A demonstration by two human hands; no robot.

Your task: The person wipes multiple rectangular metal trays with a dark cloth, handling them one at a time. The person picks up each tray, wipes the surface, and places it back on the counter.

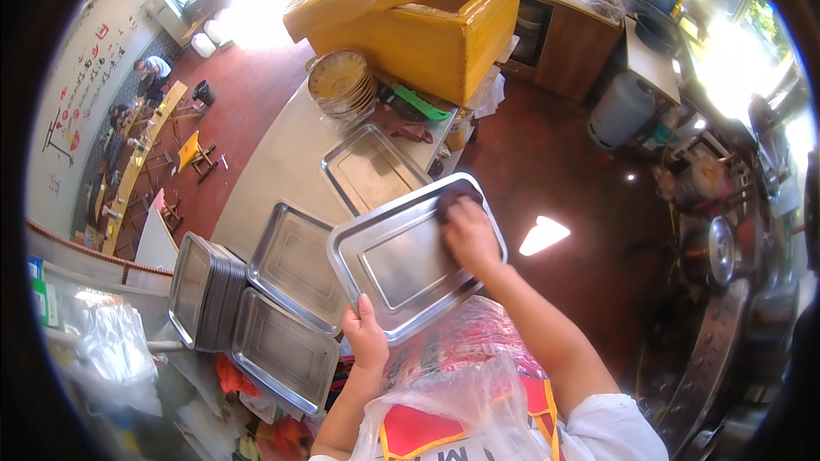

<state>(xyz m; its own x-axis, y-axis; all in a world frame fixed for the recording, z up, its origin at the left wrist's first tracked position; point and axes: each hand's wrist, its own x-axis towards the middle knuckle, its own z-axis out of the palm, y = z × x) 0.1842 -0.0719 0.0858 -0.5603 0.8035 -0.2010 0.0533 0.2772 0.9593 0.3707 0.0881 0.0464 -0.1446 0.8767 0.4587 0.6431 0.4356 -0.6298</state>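
Note:
A rectangular stainless steel tray [403, 262] is held tilted in front of me. My left hand [366, 333] grips its lower left edge, the thumb over the rim. My right hand [471, 234] presses a dark cloth [458, 197] against the tray's inner face near its far right corner. Behind the held tray, another steel tray [371, 169] lies on the counter. To the left are a steel tray [298, 262] and, nearer to me, one more tray [285, 346]. A tall stack of steel trays [208, 294] stands beside them.
On the pale counter [269, 160] are stacked patterned bowls [339, 80], a green-handled tool [419, 104] and a yellow box [410, 38]. A gas cylinder [621, 112] stands at the right. Two people sit at a far table [144, 144]. Plastic-wrapped bundles lie close before me.

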